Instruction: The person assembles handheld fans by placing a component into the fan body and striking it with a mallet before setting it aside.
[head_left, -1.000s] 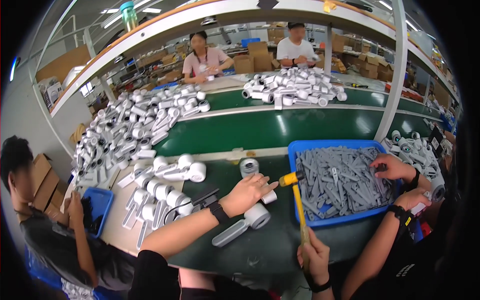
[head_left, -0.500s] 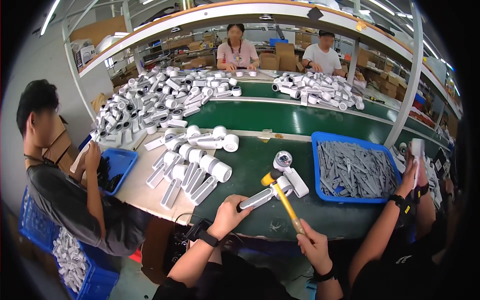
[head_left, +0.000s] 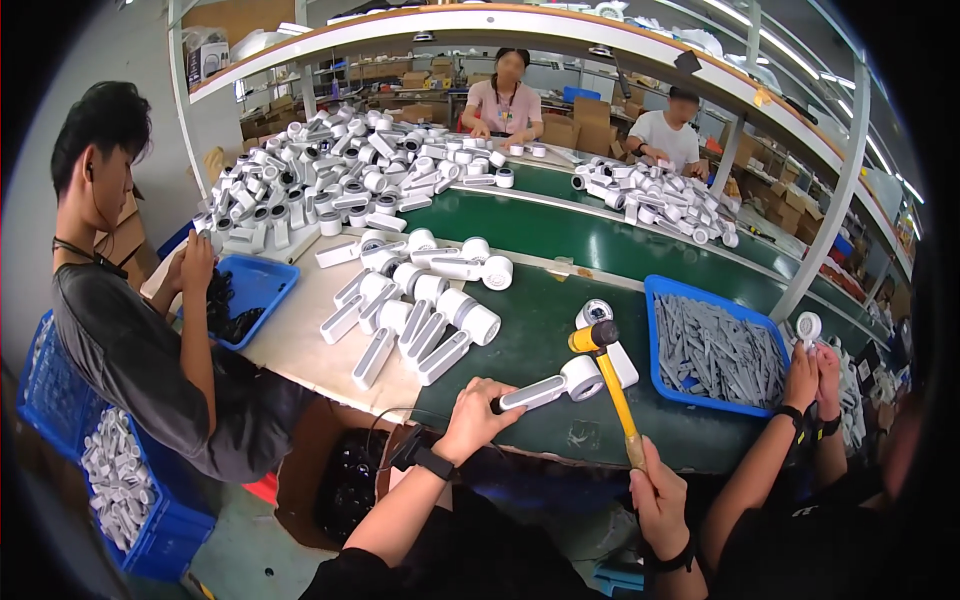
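My left hand (head_left: 474, 415) is closed around the handle end of a white handheld fan (head_left: 535, 393), which lies low over the green bench top with its round head to the right. My right hand (head_left: 658, 500) grips the lower handle of a mallet (head_left: 618, 400) with a yellow shaft and a black-and-yellow head. The mallet's head is raised just above the fan's round head; whether they touch I cannot tell. Right behind lies another white fan (head_left: 622, 366), partly covered by the mallet.
Several white fans (head_left: 440, 330) lie grouped on a beige board to the left. A blue tray (head_left: 655, 345) of grey strips stands at right. Larger fan piles (head_left: 330, 180) lie farther back. Co-workers sit at left and across; another person's hands (head_left: 805, 375) hold a fan at right.
The fan in my left hand has turned: its grey strip faced up before, and a plain white side shows now. The mallet is held more upright. The whole view has shifted somewhat.
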